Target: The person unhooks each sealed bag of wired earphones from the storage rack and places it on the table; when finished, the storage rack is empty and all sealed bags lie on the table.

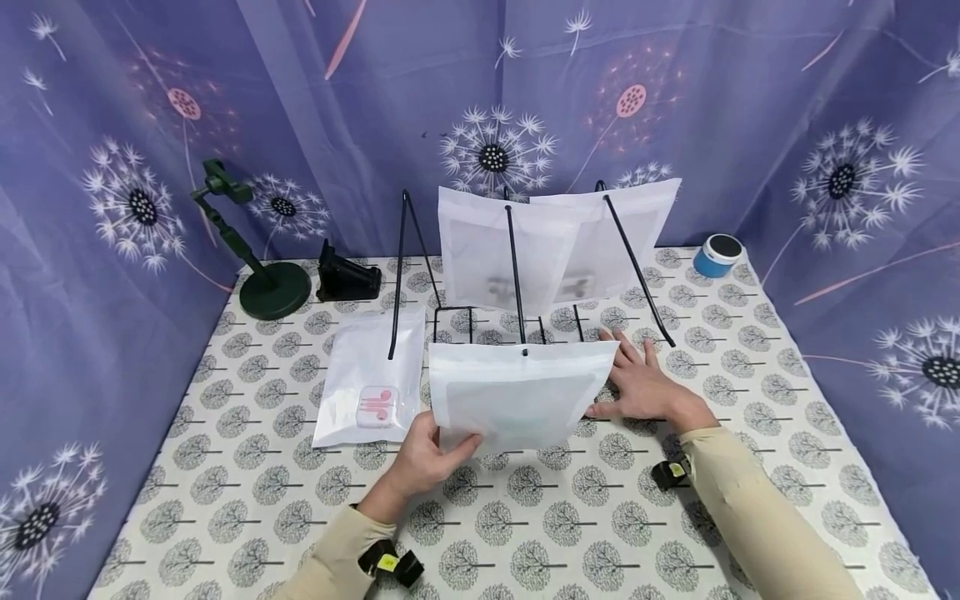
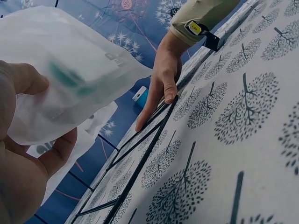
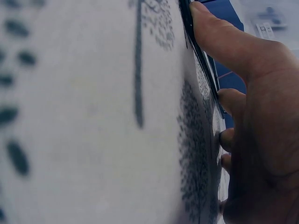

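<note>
Left hand [image 1: 427, 462]: thumb and fingers pinched the lower left corner of the front bag [image 1: 525, 400], thumb on the near face, other fingers behind. The bag's top edge sat above and beyond those fingers, its hole at the tip of the middle rod [image 1: 515, 275]; whether the rod had passed through could not be told.

Right hand [image 1: 641, 392]: fingers spread, just beside the bag's right edge, thumb touching the rack's low bottom wire [image 3: 201, 56]. It seemed to be steadying the rack; no bag in its grip.

Progress: two bags already hung. The middle back bag [image 1: 487, 242] was far beyond both sets of fingertips, at the back of the middle rod; the right back bag [image 1: 648, 217] was beyond the right fingertips, on the right rod [image 1: 637, 267]. The front bag was judged partway, a second for the middle rod.

Remaining: the flat bag [image 1: 341, 375], with its pink earphone print, lay on the table [image 1: 562, 542] to the left of the left fingers, unhung. The left rod [image 1: 397, 275], above that bag, carried none. Hanging judged more than half done.
</note>
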Demonstrator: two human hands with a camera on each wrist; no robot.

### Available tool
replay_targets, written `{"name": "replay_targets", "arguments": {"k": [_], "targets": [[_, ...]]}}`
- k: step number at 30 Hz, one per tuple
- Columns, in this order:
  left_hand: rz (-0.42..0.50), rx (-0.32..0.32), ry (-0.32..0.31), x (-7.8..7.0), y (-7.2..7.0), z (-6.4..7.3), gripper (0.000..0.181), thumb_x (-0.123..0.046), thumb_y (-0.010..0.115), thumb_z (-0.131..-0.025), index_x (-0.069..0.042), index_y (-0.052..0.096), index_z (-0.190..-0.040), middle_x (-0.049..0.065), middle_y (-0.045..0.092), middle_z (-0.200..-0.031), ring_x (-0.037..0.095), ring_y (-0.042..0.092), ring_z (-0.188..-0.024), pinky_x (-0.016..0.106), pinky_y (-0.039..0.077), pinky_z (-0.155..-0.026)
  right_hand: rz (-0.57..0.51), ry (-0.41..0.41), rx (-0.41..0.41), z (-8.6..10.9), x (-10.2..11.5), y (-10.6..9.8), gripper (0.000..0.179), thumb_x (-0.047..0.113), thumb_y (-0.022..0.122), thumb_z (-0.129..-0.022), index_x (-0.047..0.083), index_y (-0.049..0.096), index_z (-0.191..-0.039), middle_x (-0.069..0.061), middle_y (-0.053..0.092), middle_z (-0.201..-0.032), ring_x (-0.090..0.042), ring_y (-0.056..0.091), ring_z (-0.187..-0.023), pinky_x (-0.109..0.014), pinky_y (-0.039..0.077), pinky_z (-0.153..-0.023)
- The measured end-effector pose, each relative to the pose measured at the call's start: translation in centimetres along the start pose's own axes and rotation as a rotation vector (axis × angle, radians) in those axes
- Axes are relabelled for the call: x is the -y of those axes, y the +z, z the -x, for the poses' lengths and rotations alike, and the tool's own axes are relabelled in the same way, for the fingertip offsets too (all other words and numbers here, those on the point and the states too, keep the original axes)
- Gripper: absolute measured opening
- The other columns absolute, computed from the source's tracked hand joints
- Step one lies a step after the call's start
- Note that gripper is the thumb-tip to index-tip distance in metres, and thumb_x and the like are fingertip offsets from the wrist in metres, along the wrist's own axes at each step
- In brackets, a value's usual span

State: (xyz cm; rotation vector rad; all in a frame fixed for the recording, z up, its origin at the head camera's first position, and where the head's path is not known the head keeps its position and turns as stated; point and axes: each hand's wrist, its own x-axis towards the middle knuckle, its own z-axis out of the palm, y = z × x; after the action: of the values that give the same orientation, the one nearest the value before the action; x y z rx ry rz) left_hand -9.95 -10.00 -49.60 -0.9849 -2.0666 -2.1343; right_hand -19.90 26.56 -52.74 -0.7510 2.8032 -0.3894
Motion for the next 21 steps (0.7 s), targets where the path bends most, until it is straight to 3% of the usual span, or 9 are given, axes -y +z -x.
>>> {"name": "replay_targets", "arguments": {"k": [6,15,21], "targets": [[0.047,-0.002,-0.019,-0.4,0.2,0.1,0.041,0.015,0.061,-0.085,0.007,0.054,-0.124,0.026,0.063,-0.120,0.019,0.065,-0.113,0.042,0.054,-0.097,0.006,-0.002,0.004,0.0,0.0,-0.1,0.105,0.074,0.065,-0.073,0.017,0.030,-0.154,-0.020,0.005,-0.163,-0.045,-0.002,-0.148,-0.076,-0.008,-0.109],[0.041,0.003,0.043,-0.8,0.4,0.4,0.042,0.017,0.060,-0.083,0.006,0.055,-0.123,0.023,0.064,-0.119,0.020,0.064,-0.113,0.043,0.053,-0.098,0.004,-0.019,-0.029,-0.1,0.0,0.1,0.115,0.080,0.064,-0.068,0.019,0.022,-0.156,-0.024,0.005,-0.162,-0.044,-0.003,-0.149,-0.078,-0.006,-0.108],[-0.001,-0.012,0.054,-1.5,0.0,1.1,0.045,0.018,0.061,-0.082,0.003,0.056,-0.124,0.017,0.065,-0.121,0.018,0.064,-0.114,0.042,0.053,-0.098,0.023,-0.007,0.000,-0.1,0.0,0.2,0.115,0.083,0.059,-0.068,0.021,0.019,-0.157,-0.020,0.001,-0.163,-0.042,-0.006,-0.149,-0.077,-0.007,-0.108]]}}
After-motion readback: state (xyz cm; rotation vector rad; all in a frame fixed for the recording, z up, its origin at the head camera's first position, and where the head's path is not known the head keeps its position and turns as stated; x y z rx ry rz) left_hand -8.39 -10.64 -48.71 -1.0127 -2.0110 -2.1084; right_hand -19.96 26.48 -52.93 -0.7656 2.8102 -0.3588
